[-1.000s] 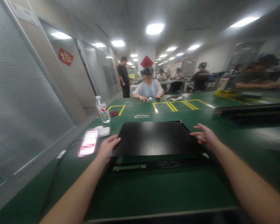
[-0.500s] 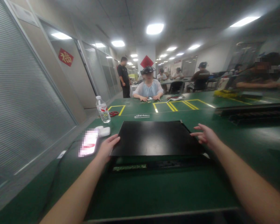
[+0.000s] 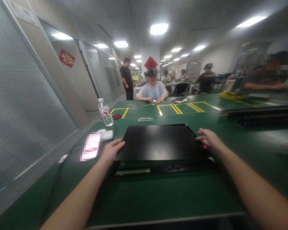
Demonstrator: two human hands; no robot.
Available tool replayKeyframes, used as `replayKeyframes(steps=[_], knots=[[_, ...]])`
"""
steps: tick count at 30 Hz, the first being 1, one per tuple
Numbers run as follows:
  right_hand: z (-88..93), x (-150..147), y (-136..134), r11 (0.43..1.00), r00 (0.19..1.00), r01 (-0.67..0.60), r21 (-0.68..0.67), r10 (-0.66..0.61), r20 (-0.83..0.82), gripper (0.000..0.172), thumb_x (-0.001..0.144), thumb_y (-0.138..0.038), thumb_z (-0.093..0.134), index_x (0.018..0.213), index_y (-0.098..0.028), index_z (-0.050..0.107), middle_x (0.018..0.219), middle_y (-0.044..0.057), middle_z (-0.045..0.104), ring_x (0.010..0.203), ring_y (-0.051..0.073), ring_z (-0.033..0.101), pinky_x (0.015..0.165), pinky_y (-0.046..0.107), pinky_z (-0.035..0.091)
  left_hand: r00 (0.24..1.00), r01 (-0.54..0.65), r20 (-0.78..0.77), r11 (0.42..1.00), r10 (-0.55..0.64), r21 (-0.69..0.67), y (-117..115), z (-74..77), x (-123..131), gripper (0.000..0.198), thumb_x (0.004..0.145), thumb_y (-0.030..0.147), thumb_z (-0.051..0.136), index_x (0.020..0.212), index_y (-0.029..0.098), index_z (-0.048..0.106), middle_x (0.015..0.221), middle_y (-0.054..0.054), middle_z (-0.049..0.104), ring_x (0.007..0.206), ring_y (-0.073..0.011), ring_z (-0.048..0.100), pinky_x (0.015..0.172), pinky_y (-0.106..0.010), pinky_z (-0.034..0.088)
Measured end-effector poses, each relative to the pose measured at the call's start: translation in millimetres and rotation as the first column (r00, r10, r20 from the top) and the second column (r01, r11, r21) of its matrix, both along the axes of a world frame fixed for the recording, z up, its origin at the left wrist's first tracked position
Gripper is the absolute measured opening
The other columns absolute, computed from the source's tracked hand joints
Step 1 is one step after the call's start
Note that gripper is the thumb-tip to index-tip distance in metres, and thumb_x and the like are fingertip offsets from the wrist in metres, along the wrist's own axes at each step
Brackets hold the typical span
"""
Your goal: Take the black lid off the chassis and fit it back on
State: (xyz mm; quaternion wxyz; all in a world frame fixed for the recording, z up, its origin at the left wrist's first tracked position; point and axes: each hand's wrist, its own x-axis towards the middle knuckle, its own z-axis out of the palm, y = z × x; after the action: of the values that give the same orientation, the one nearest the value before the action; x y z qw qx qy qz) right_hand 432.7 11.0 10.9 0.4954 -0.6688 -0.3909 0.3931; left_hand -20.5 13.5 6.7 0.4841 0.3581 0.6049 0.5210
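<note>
A black flat rectangular panel (image 3: 156, 142) with a glossy face lies between my hands, in the middle of the view. My left hand (image 3: 111, 150) grips its left edge, thumb on top and the fingers partly hidden beneath. At the right edge, my right hand (image 3: 210, 140) pinches the panel's side, with one finger raised off it. Under the panel sits a dark frame (image 3: 182, 167), whose near strip shows past the panel's front edge. A green circuit board strip (image 3: 133, 172) is visible along that near side at the left.
On the green table (image 3: 168, 198), a lit phone (image 3: 91, 147), a white case (image 3: 107, 135), a water bottle (image 3: 106, 112) and red-handled scissors (image 3: 117, 117) stand to the left. Long black parts (image 3: 261, 115) lie at the right. A person (image 3: 152, 89) sits opposite.
The panel's left side has shifted slightly to the right, along with my left hand. My right hand keeps nearly the same place. The person opposite has moved a hand a little.
</note>
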Motion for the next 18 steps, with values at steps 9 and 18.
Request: replayKeyframes(steps=[9, 18], knots=[[-16.8, 11, 11, 0.999, 0.969, -0.027, -0.025, 0.032, 0.244, 0.03, 0.092, -0.044, 0.053, 0.103, -0.017, 0.059, 0.086, 0.01, 0.07, 0.044, 0.01, 0.049, 0.037, 0.023, 0.041, 1.0, -0.002, 0.005, 1.0, 0.002, 0.021, 0, -2.2, 0, 0.036, 0.07, 0.016, 0.084, 0.104, 0.012, 0.075, 0.096, -0.012, 0.079, 0.086, -0.0214, 0.075, 0.084, -0.031, 0.057], [-7.5, -3, 0, 0.999, 0.89, -0.013, -0.037, 0.028, 0.455, 0.032, 0.087, -0.048, 0.06, 0.101, -0.02, 0.066, 0.085, 0.008, 0.071, 0.051, 0.013, 0.056, 0.038, 0.022, 0.042, 0.999, -0.005, -0.036, 0.999, 0.007, 0.041, -4, -0.9, 5, 0.03, 0.071, 0.012, 0.082, 0.1, 0.012, 0.074, 0.092, -0.012, 0.079, 0.086, -0.0215, 0.075, 0.082, -0.031, 0.058]])
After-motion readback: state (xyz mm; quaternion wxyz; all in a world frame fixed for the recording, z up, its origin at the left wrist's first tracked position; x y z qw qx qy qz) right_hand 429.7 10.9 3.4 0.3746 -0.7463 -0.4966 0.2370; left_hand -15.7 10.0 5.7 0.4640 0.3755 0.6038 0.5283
